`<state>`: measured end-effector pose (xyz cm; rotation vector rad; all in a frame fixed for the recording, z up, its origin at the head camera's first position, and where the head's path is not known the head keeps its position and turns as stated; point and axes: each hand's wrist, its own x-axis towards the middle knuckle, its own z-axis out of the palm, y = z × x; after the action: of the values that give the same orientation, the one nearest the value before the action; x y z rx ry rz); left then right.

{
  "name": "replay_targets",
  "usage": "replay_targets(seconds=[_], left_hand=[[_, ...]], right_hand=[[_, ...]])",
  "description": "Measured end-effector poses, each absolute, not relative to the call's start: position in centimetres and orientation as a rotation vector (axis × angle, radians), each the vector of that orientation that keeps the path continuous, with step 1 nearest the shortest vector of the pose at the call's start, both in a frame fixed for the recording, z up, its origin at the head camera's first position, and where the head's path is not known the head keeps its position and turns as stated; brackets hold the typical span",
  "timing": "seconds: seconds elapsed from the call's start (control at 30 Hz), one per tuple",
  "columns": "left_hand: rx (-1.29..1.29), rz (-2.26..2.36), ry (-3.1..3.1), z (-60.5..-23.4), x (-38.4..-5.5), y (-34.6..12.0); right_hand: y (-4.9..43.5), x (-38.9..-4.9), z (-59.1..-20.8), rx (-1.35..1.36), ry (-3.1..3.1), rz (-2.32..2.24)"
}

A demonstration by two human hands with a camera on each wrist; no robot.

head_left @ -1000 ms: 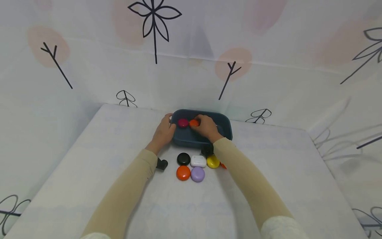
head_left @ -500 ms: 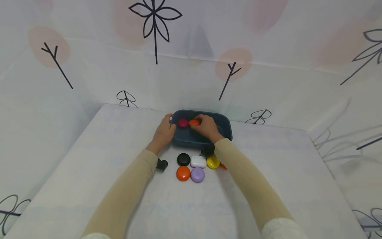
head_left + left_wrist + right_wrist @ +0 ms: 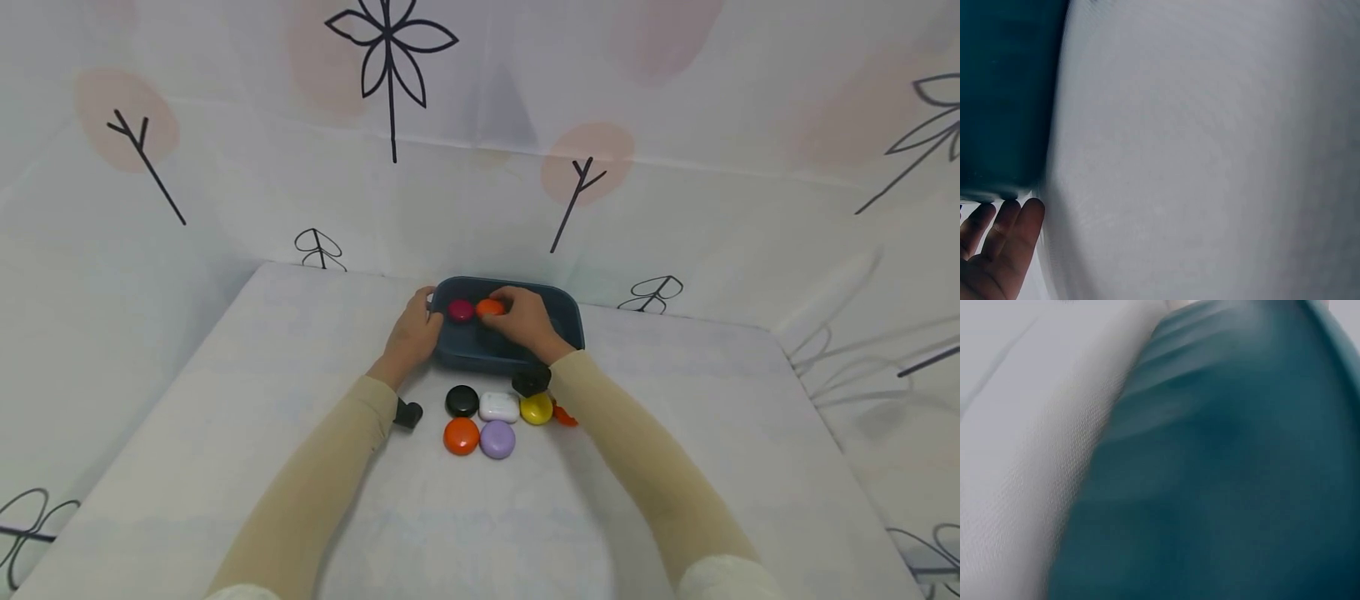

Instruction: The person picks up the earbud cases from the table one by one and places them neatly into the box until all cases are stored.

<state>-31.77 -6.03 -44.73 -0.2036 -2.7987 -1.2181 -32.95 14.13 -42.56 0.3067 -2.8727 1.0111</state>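
Observation:
In the head view, a dark teal plastic tub (image 3: 487, 364) stands at the back of the table. My left hand (image 3: 411, 333) grips its left end, thumb at the rim. Seen from the left wrist, fingertips (image 3: 1034, 209) touch the tub's outer wall. Inside the tub, my right hand (image 3: 522, 321) pinches a glossy orange disc (image 3: 490, 308) between thumb and fingers. Just left of it lies a crimson disc (image 3: 461, 311). The right wrist view holds only the blurred tub wall (image 3: 1222, 475) and white cloth; the right fingers are out of sight there.
In front of the tub lie a black disc (image 3: 462, 401), a white rounded block (image 3: 498, 407), a yellow disc (image 3: 536, 409), an orange disc (image 3: 461, 436) and a lilac disc (image 3: 497, 439). Another orange piece (image 3: 566, 414) is partly behind the right sleeve. A patterned cloth wall (image 3: 480, 208) rises behind.
My right wrist and forearm have shifted slightly right, uncovering more of the orange piece by the sleeve. Its fingers stay at the orange disc. The left hand keeps its place on the tub.

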Motion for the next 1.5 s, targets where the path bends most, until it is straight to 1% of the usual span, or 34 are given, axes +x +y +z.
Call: replay_targets(seconds=[0.7, 1.0, 1.5], left_hand=[[-0.193, -1.246, -2.806, -44.6, -31.6, -6.3], [-0.204, -1.229, -2.812, -44.7, -31.6, -6.2], [-0.202, -1.225, -2.815, -44.6, -31.6, -6.1]], right_hand=[[14.7, -29.8, -40.0, 0.446, -2.819, 1.02], [15.2, -27.6, -38.7, 0.512, -2.789, 0.991], [17.0, -24.0, -37.8, 0.638, -2.729, 1.065]])
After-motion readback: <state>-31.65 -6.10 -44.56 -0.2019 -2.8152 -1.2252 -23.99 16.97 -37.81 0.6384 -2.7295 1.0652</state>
